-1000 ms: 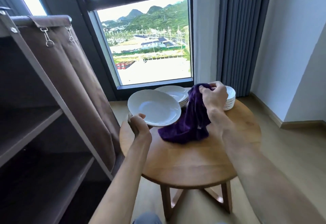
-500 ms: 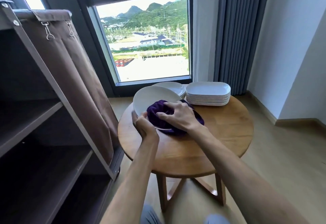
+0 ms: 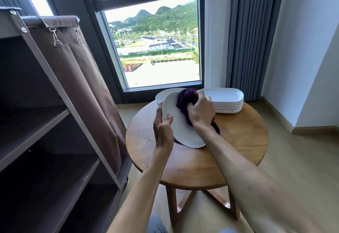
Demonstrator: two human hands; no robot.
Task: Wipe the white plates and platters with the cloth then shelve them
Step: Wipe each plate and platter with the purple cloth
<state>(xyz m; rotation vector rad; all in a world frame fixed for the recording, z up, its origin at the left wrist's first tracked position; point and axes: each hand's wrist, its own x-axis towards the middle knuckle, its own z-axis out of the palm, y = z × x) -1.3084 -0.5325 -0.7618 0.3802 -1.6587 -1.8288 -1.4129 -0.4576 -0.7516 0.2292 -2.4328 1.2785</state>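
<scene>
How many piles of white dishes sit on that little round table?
2: a stack of platters at the table's far right, and round plates at the far left, partly hidden behind the held plate.

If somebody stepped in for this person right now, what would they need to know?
Left hand grips the rim of a tilted round white plate over the round wooden table.
Right hand presses a bunched purple cloth onto the plate's face.
Stack of white oblong platters and other round white plates wait at the table's far edge.
Brown fabric-sided shelf unit at left: no dishes visible on it.
Left: finish this plate, wipe the rest, shelve all.
</scene>
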